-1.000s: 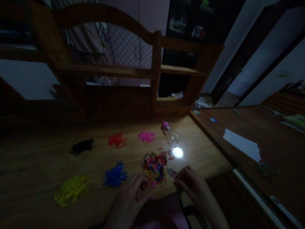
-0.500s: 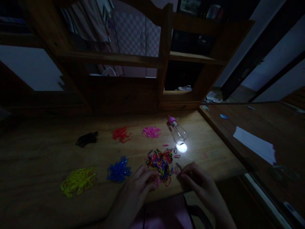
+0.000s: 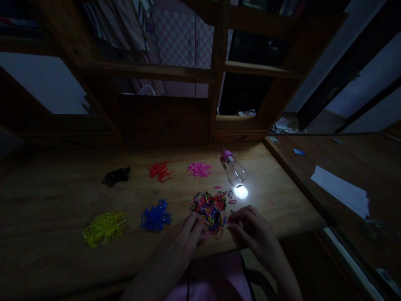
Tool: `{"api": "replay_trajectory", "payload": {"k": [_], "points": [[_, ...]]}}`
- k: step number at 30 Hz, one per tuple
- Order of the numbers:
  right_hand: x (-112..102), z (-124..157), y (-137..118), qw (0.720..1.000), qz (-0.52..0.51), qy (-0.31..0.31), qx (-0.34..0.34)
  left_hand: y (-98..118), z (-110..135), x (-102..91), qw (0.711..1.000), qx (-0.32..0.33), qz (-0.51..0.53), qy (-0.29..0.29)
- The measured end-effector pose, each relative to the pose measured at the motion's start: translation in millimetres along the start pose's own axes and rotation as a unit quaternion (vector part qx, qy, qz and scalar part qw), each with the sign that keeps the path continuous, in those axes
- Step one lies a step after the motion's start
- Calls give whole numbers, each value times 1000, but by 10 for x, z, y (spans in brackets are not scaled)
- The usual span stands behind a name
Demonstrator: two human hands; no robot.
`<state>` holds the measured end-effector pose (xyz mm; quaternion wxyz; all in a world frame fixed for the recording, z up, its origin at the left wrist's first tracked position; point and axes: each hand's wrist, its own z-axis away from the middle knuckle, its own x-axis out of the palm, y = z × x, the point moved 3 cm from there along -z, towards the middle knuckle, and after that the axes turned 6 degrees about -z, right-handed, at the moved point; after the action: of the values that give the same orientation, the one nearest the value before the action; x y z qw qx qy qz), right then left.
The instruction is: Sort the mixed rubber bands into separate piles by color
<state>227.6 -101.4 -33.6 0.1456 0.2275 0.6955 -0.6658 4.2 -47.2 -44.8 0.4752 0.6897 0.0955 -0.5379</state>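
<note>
A heap of mixed small coloured loops that look like rubber bands (image 3: 211,207) lies between my hands on the wooden table (image 3: 269,223). My left hand (image 3: 189,234) is closed at the heap's near left side, with pink bands (image 3: 205,233) showing at its fingertips. On the other side my right hand (image 3: 250,228) pinches at the heap's edge; a bit of pink shows at the fingertips. Sorted by colour, separate piles lie around: yellow bands (image 3: 105,228), blue bands (image 3: 156,216), black bands (image 3: 116,176), red bands (image 3: 160,171) and pink bands in a pile (image 3: 199,170).
A clear bulb-shaped bottle with a pink cap (image 3: 235,169) lies behind the heap, a bright light spot (image 3: 241,192) beside it. Wooden shelving (image 3: 166,121) rises at the table's back. To the right, a lower brown surface holds white paper (image 3: 340,190).
My right hand has moved left to the heap's edge, where a pink loop lay. My left hand stays closed by the heap, slightly shifted. The view has tilted a little.
</note>
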Motion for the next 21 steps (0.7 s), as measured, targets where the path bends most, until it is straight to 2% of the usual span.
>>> {"api": "replay_trajectory", "payload": {"k": [2,4,6,10,13,17,18,19,21], "points": [[25,-3,0,1000,21,6,-1,32,31,-81,994,-6,103,40],[57,2,13,999,52,8,-2,40,59,-152,970,-47,223,87],[99,9,32,996,89,4,-2,22,81,-167,926,-108,342,115],[177,21,61,988,151,12,11,3,77,-69,812,-179,543,115],[183,40,64,987,157,31,10,5,57,4,749,-206,619,116],[100,107,-19,995,82,60,0,-2,32,86,678,-220,696,87],[78,128,-74,996,57,74,-8,-7,29,103,664,-223,709,76],[64,147,-143,995,34,90,-18,-11,27,115,665,-224,709,67],[84,170,-315,992,1,117,-46,-15,33,119,697,-217,681,64]]}}
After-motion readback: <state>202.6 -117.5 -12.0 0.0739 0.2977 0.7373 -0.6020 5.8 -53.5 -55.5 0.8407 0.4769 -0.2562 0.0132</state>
